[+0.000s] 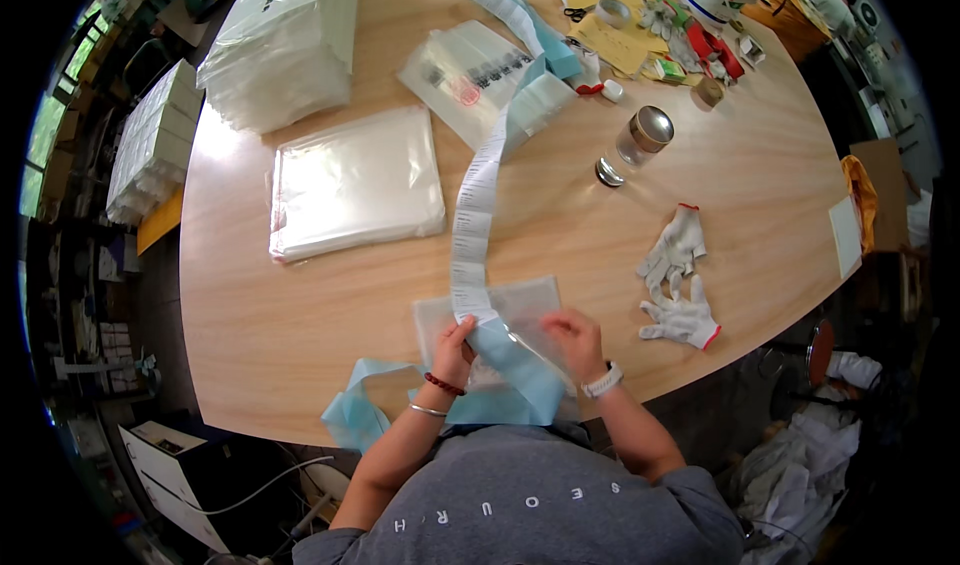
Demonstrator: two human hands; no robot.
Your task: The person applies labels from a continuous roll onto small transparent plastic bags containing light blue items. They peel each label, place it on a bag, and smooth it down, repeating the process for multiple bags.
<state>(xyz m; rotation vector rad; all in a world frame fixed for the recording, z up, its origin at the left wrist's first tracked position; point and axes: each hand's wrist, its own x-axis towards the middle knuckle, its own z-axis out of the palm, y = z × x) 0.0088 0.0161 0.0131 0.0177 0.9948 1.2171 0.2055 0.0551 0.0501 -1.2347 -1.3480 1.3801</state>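
Note:
A long strip of white labels on pale blue backing (473,227) runs down the table toward me. My left hand (453,355) pinches its edge where the printed labels give way to bare blue backing. Just right of the strip, my right hand (577,345) has its fingers curled in and slightly blurred; whatever may be between them cannot be made out. Beneath the strip and both hands lies a clear plastic bag (532,293), partly covered. Loose blue backing (357,405) curls over the table's near edge at the left.
A stack of clear bags (355,185) lies left of the strip, with a tall wrapped stack (285,50) behind. White gloves (680,315), a glass jar (647,135) and a tape roll (612,12) sit to the right. The wooden table (760,215) has a curved edge.

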